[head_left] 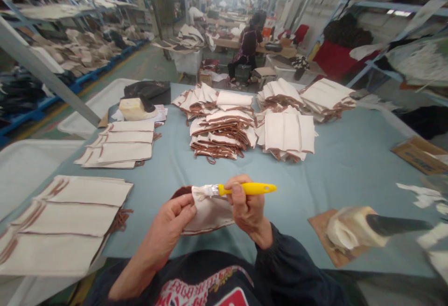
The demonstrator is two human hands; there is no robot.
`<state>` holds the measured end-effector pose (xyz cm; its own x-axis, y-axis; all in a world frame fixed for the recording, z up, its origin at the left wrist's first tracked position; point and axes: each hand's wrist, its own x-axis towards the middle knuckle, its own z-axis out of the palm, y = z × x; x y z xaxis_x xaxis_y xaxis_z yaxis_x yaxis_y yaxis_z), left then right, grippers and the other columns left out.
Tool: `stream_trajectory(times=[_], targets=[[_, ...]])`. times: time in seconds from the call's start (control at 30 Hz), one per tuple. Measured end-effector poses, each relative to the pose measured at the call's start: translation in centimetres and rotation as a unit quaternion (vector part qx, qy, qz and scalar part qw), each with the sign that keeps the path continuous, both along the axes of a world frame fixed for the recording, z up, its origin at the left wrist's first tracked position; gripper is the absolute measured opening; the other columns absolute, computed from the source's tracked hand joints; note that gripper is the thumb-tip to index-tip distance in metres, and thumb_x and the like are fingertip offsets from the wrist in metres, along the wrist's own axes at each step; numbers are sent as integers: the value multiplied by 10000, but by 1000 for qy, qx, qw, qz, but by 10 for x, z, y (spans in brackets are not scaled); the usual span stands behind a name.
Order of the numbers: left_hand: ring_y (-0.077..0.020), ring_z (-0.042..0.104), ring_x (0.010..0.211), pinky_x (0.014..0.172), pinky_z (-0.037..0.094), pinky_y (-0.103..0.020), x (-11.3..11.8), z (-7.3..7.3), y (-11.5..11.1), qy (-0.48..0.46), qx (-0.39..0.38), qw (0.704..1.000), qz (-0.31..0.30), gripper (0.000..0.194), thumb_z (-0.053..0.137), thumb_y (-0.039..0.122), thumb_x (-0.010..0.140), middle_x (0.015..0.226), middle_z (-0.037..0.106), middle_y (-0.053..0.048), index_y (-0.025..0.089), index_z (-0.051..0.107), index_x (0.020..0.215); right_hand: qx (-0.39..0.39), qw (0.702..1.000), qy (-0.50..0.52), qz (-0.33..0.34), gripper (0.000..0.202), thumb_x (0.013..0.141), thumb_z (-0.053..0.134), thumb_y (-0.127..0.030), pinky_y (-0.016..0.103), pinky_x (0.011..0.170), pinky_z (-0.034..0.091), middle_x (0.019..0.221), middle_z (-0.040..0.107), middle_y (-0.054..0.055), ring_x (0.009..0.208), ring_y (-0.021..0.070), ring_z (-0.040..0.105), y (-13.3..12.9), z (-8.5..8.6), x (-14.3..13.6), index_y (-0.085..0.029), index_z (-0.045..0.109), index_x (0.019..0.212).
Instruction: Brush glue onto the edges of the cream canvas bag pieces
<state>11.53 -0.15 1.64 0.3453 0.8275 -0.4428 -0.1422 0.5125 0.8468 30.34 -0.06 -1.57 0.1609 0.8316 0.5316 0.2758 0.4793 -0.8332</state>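
My left hand (175, 217) pinches the upper left edge of a cream fabric piece (210, 215) with brown trim, low in the middle of the view. My right hand (245, 208) is wrapped round the yellow handle of a brush (248, 188). The brush points left, and its pale bristles touch the fabric near its top left corner, beside my left fingertips. Part of the fabric's right side is hidden behind my right hand.
Cream pieces with brown edging lie stacked at the left (70, 226) and across the back (224, 128) of the green table (350, 156). A cut-open container (353, 226) with a dark handle stands on cardboard at the right. A person (248, 42) sits farther back.
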Motion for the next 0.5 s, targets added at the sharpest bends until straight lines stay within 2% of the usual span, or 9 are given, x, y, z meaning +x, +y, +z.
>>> stream_trajectory(times=[0.07, 0.17, 0.3, 0.5], targets=[[-221, 738, 771, 719, 570, -250, -1, 0, -1, -10, -7, 1000, -4, 435, 896, 332, 693, 888, 845, -61, 155, 855, 1088, 22, 1000, -23, 3, 248, 1057, 516, -308, 266, 517, 477, 658, 675, 5, 518, 142, 597, -2, 3, 6, -215, 690, 908], [-234, 757, 793, 707, 571, -250, -2, -1, -3, -27, -15, 1000, -1, 428, 884, 328, 705, 902, 849, -72, 153, 854, 1094, 86, 992, -83, 44, 176, 1003, 572, -248, 284, 597, 521, 707, 733, 11, 586, 161, 665, -9, 12, 15, -246, 691, 873], [-230, 758, 757, 675, 568, -243, -3, -2, -8, -38, -34, 999, -8, 422, 883, 342, 690, 882, 846, -89, 137, 857, 1058, 172, 959, -202, 102, 168, 1024, 529, -194, 278, 535, 450, 645, 697, -13, 496, 142, 587, -14, 25, 26, -254, 645, 920], [-189, 732, 706, 667, 546, -210, -7, -3, -10, -35, -36, 999, 13, 415, 897, 358, 671, 828, 830, -74, 137, 852, 1020, 210, 930, -275, 124, 198, 1051, 469, -190, 288, 491, 368, 604, 659, -27, 455, 135, 502, -18, 37, 45, -250, 604, 919]])
